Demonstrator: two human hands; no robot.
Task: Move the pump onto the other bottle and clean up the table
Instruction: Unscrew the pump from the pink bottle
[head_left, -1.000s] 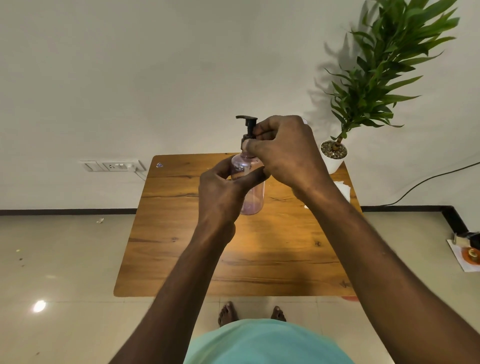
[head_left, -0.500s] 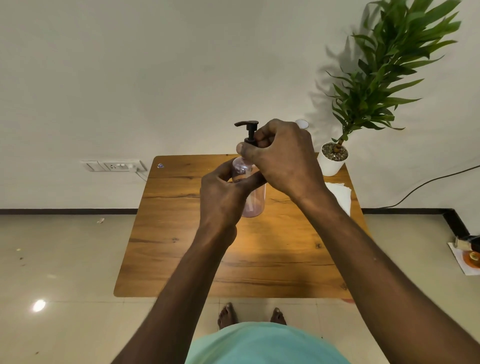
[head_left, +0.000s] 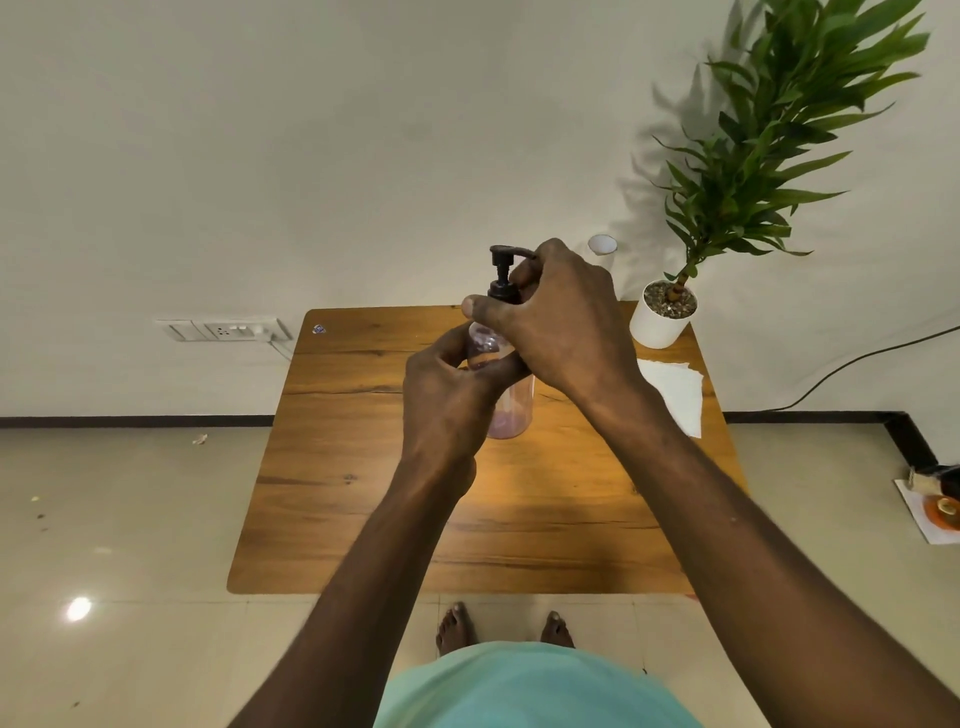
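Above the middle of the brown wooden tabletop (head_left: 363, 519), the left hand (head_left: 447, 405) grips the body of the clear pinkish plastic bottle (head_left: 511, 410) while the right hand (head_left: 566, 322) curls its fingers (head_left: 475, 306) round the collar of the black pump (head_left: 501, 275) sitting in the bottle's neck, so the step in hand looks like turning the pump at the thread. Next, the bottle must be held steady through the twisting; farther back lie the white paper napkin (head_left: 675, 389) for wiping and, partly hidden, a pale cup-like container (head_left: 602, 244).

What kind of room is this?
Probably a room in a home: a small wooden table against a plain wall, a potted plant on its corner, a wall socket, and a tiled floor.
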